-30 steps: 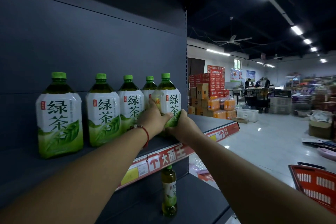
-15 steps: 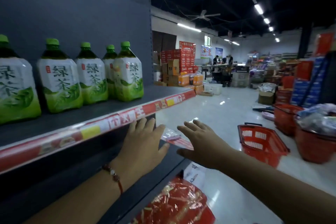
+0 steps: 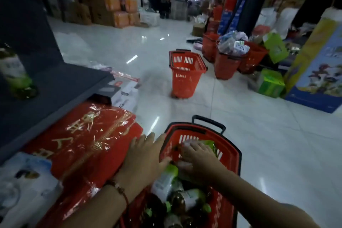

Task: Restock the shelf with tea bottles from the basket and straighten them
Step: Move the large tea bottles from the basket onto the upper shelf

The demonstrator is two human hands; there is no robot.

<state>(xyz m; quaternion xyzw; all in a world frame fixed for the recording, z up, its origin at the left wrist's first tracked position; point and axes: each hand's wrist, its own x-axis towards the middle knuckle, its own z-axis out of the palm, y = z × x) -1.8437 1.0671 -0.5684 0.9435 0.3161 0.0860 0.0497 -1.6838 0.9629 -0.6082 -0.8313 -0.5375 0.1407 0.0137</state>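
Observation:
A red basket (image 3: pixel 230 152) with a black handle stands on the floor below me, holding several green tea bottles. One bottle (image 3: pixel 165 181) with a white and green label lies on top of the pile. My right hand (image 3: pixel 199 161) reaches into the basket, its fingers curled over another tea bottle (image 3: pixel 208 143) near the far wall. My left hand (image 3: pixel 144 155) is over the basket's left rim with its fingers straight, the thumb beside the top bottle. A dark grey shelf (image 3: pixel 55 89) on the left carries one blurred tea bottle (image 3: pixel 15 74).
Red foil-wrapped packs (image 3: pixel 83 144) and a white pack (image 3: pixel 24 181) lie under the shelf by my left arm. An empty red basket (image 3: pixel 185 74) stands ahead on the tiled floor. Several filled red baskets (image 3: pixel 225 65) and green boxes (image 3: pixel 270 83) line the right side.
Both hands left the bottle on the upper shelf and dropped down to the basket. My view swung from the shelf row down to the floor.

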